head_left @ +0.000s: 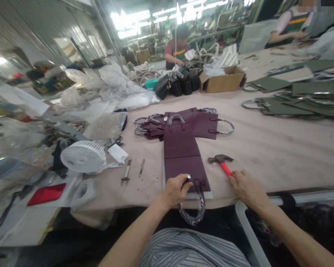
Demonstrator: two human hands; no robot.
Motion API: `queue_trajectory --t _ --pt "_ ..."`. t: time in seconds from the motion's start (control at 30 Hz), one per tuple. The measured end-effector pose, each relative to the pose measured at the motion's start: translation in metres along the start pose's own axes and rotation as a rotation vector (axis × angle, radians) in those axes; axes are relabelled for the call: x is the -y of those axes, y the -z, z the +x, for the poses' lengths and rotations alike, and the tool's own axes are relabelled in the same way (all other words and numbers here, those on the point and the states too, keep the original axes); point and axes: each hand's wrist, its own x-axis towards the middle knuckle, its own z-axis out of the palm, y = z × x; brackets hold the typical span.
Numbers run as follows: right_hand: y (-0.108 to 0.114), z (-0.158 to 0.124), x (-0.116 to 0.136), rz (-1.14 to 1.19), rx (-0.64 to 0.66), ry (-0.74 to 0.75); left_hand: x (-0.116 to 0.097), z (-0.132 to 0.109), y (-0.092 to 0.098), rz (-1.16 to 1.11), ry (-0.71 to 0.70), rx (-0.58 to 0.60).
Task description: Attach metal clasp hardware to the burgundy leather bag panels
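A burgundy bag panel [181,142] with plastic-wrapped handles lies lengthwise on the table, its near handle [193,218] hanging past the front edge. My left hand [175,191] rests on the panel's near end, beside the handle's base. Its fingers are pinched round a small shiny metal piece [188,177], whose exact kind I cannot make out. To the right, my right hand [246,187] is closed on the red handle of a claw hammer [225,163]. The hammer's dark head lies low over the tabletop, right of the panel.
More burgundy bag pieces [204,124] lie behind. Left are a pen-like tool [142,167], a metal tool [126,172], a white fan [85,157] and a red phone [46,194]. Dark bags [178,83], a cardboard box [224,79] and green panels [300,100] lie farther off. Two co-workers sit beyond.
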Motion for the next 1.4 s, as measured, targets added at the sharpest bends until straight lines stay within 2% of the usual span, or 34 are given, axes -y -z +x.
queue_trajectory --t 0.1,0.17,0.23,0.3,0.37,0.4,0.43,0.47,0.53,0.63,0.7,0.77,0.83,0.93,1.03,1.13,1.23,1.3,1.4 --pt "-0.018 -0.007 0.024 0.037 -0.167 0.286 -0.002 -0.002 0.0 -0.038 0.034 -0.002" --pt "-0.035 -0.015 0.045 0.111 -0.178 0.513 -0.005 -0.001 -0.003 -0.087 0.073 0.004" --pt "-0.055 -0.023 0.062 0.155 -0.129 0.618 -0.005 0.003 -0.005 -0.197 0.19 -0.052" --pt "-0.071 -0.029 0.071 0.149 -0.1 0.63 -0.003 0.01 -0.001 -0.4 0.395 -0.247" --pt "-0.081 -0.032 0.072 0.141 -0.09 0.612 0.005 0.018 0.013 -0.603 0.589 -0.49" --pt "-0.083 -0.032 0.071 0.14 -0.083 0.611 0.01 0.021 0.024 -0.654 0.654 -0.571" --pt "-0.083 -0.032 0.069 0.144 -0.078 0.611 0.016 0.023 0.037 -0.643 0.692 -0.593" --pt "-0.082 -0.032 0.068 0.15 -0.077 0.609 0.022 0.023 0.051 -0.567 0.715 -0.563" --pt "-0.08 -0.03 0.066 0.17 -0.081 0.606 0.034 0.02 0.078 -0.287 0.727 -0.43" --pt "-0.08 -0.029 0.066 0.198 -0.092 0.604 0.045 0.008 0.104 0.228 0.741 -0.139" --pt "-0.081 -0.029 0.066 0.209 -0.1 0.607 0.047 0.001 0.107 0.5 0.785 0.072" --pt "-0.083 -0.029 0.066 0.214 -0.107 0.611 0.045 -0.005 0.105 0.663 0.831 0.235" --pt "-0.084 -0.029 0.065 0.21 -0.11 0.614 0.043 -0.011 0.102 0.727 0.857 0.31" --pt "-0.083 -0.028 0.066 0.194 -0.114 0.619 0.042 -0.019 0.102 0.735 0.87 0.293" --pt "-0.083 -0.028 0.066 0.191 -0.117 0.622 0.046 -0.026 0.105 0.566 0.886 0.176" --pt "-0.083 -0.028 0.067 0.199 -0.113 0.618 0.042 -0.026 0.098 0.04 0.883 -0.061" --pt "-0.084 -0.028 0.067 0.201 -0.114 0.609 0.022 -0.016 0.075 -0.488 0.8 -0.288" --pt "-0.085 -0.028 0.067 0.194 -0.108 0.607 0.005 -0.007 0.055 -0.646 0.692 -0.334" --pt "-0.085 -0.029 0.066 0.188 -0.104 0.613 -0.014 0.002 0.028 -0.639 0.54 -0.312"
